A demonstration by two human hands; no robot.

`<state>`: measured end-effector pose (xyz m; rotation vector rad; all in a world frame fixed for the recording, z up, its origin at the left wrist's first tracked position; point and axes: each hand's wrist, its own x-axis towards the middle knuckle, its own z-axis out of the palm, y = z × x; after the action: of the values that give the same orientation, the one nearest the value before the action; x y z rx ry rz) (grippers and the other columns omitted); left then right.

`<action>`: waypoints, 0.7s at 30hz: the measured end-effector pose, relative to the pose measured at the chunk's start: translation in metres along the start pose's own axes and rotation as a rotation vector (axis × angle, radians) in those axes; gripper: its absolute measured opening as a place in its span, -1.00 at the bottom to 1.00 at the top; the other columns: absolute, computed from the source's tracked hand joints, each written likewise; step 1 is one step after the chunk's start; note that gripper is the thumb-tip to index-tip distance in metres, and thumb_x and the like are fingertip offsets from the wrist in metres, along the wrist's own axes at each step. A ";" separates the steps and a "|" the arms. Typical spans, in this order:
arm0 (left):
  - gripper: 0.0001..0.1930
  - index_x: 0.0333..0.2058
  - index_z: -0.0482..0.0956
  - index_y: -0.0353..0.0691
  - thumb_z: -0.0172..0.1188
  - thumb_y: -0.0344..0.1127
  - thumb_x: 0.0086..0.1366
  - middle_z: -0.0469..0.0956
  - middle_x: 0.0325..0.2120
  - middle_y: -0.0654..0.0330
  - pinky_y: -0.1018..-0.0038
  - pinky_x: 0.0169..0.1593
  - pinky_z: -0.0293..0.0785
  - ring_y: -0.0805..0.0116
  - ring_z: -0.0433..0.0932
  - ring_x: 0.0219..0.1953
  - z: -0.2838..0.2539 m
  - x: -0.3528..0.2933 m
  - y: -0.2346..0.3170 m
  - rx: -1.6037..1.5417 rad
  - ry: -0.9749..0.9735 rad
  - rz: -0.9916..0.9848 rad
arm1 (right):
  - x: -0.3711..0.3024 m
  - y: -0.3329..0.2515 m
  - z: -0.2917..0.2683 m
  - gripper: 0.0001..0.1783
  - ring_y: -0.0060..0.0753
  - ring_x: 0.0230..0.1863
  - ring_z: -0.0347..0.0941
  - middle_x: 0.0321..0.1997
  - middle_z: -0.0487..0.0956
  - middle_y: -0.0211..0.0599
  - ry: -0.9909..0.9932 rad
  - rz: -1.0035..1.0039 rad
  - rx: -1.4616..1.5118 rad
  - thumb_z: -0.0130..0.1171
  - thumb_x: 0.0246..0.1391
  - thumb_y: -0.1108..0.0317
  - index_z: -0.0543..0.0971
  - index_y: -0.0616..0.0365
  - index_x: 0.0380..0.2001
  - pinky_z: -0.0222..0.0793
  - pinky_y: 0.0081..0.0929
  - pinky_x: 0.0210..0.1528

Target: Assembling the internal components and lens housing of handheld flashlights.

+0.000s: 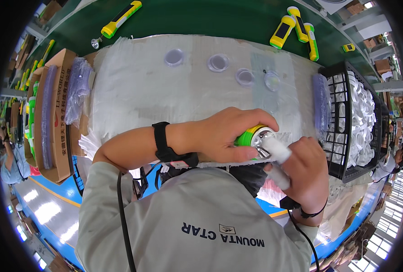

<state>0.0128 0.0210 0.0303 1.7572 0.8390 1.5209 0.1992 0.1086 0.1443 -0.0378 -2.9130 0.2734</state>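
A yellow-and-green flashlight [251, 138] lies in my left hand [219, 136], whose fingers and thumb wrap round its head. Its silvery reflector [261, 140] faces right, towards my right hand [308, 165]. That hand is smeared by motion. White material [276, 149], perhaps a finger cover or cloth, extends from it across the reflector's right side. A second white patch [279, 177] shows lower down around a finger, with a bare fingertip beyond it. Whether the right fingers grip anything is not visible. Several clear round lens caps [218, 63] rest on the covered tabletop [138, 95] beyond.
Three flashlights [283, 32] lie together at the far right; another flashlight [120, 20] with its head part hanging out is far left. A black crate [346, 122] of white rings stands right. At left are a cardboard box [58, 118] and plastic-wrapped stacks [79, 88].
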 end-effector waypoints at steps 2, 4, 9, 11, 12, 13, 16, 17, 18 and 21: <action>-0.48 -0.02 0.27 -0.25 0.06 -0.02 0.16 0.47 -0.28 0.05 0.35 -0.26 0.43 0.11 0.49 -0.32 0.001 -0.005 0.001 0.010 0.042 -0.001 | -0.004 0.010 0.003 -0.46 -0.39 -0.52 0.24 -0.51 0.29 -0.42 -0.005 0.083 0.125 0.26 -0.25 0.38 0.47 0.15 -0.07 0.15 -0.46 -0.48; -0.49 -0.03 0.29 -0.25 0.07 -0.04 0.15 0.47 -0.28 0.05 0.35 -0.26 0.43 0.11 0.49 -0.33 0.000 0.000 0.000 0.001 0.065 0.013 | -0.017 0.034 0.019 -0.29 -0.44 -0.38 0.31 -0.33 0.34 -0.38 0.249 0.344 0.875 0.19 -0.14 0.45 0.24 0.21 0.16 0.24 -0.49 -0.31; -0.50 -0.03 0.29 -0.26 0.10 -0.07 0.13 0.44 -0.25 0.03 0.38 -0.22 0.40 0.20 0.46 -0.27 0.000 -0.004 -0.007 -0.048 0.009 0.029 | -0.055 0.079 0.083 -0.37 -0.57 -0.29 0.33 -0.25 0.35 -0.37 0.298 0.587 1.106 0.05 -0.06 0.54 0.21 0.22 0.15 0.26 -0.61 -0.22; -0.50 -0.04 0.28 -0.26 0.10 -0.08 0.13 0.43 -0.24 0.02 0.39 -0.21 0.39 0.22 0.44 -0.25 0.001 -0.004 -0.009 -0.099 0.020 0.016 | -0.059 0.084 0.087 -0.48 -0.60 -0.33 0.35 -0.30 0.38 -0.38 0.330 0.724 1.066 0.05 -0.01 0.52 0.29 0.24 0.09 0.28 -0.63 -0.28; -0.51 -0.06 0.27 -0.23 0.13 -0.11 0.10 0.45 -0.26 0.04 0.39 -0.24 0.41 0.20 0.48 -0.30 0.001 -0.004 -0.009 -0.081 0.055 0.039 | -0.056 0.088 0.087 -0.59 -0.64 -0.43 0.33 -0.39 0.40 -0.42 0.253 0.881 0.990 0.06 0.02 0.49 0.36 0.26 -0.01 0.26 -0.66 -0.38; -0.52 -0.08 0.26 -0.19 0.17 -0.14 0.06 0.47 -0.28 0.05 0.39 -0.28 0.44 0.17 0.52 -0.34 0.001 -0.004 -0.008 -0.064 0.090 0.061 | -0.056 0.092 0.087 -0.70 -0.69 -0.52 0.32 -0.47 0.41 -0.46 0.173 1.034 0.908 0.07 0.05 0.46 0.43 0.28 -0.10 0.23 -0.69 -0.48; -0.51 -0.03 0.15 -0.23 0.06 -0.08 0.19 0.38 -0.23 -0.04 0.40 -0.20 0.36 0.28 0.38 -0.24 -0.001 -0.005 -0.004 -0.174 0.027 -0.009 | -0.068 0.104 0.107 -0.80 -0.72 -0.67 0.23 -0.62 0.39 -0.55 0.180 1.027 0.703 0.11 0.06 0.39 0.50 0.28 -0.25 0.12 -0.69 -0.63; -0.52 -0.03 0.14 -0.22 0.03 -0.07 0.22 0.38 -0.24 -0.06 0.40 -0.21 0.37 0.29 0.38 -0.27 -0.002 -0.004 -0.004 -0.159 0.031 -0.010 | -0.071 0.106 0.112 -0.80 -0.72 -0.67 0.23 -0.62 0.39 -0.55 0.182 1.028 0.706 0.11 0.06 0.39 0.50 0.28 -0.25 0.12 -0.69 -0.63; -0.52 -0.03 0.14 -0.22 0.03 -0.07 0.22 0.38 -0.24 -0.06 0.40 -0.21 0.37 0.29 0.38 -0.27 -0.002 -0.004 -0.003 -0.158 0.029 -0.013 | -0.074 0.108 0.114 -0.78 -0.72 -0.66 0.23 -0.62 0.39 -0.55 0.222 1.023 0.709 0.11 0.06 0.40 0.50 0.27 -0.22 0.10 -0.70 -0.63; -0.54 -0.02 0.14 -0.22 0.01 -0.07 0.24 0.40 -0.23 -0.07 0.38 -0.21 0.38 0.27 0.40 -0.28 -0.002 -0.008 -0.005 -0.210 0.041 -0.065 | -0.065 0.089 0.094 -0.74 -0.74 -0.64 0.23 -0.60 0.39 -0.55 0.316 0.962 0.892 0.09 0.06 0.41 0.50 0.25 -0.15 0.08 -0.72 -0.61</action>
<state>0.0094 0.0180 0.0219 1.5369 0.7208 1.5473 0.2431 0.1762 0.0235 -1.1791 -2.0013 1.4792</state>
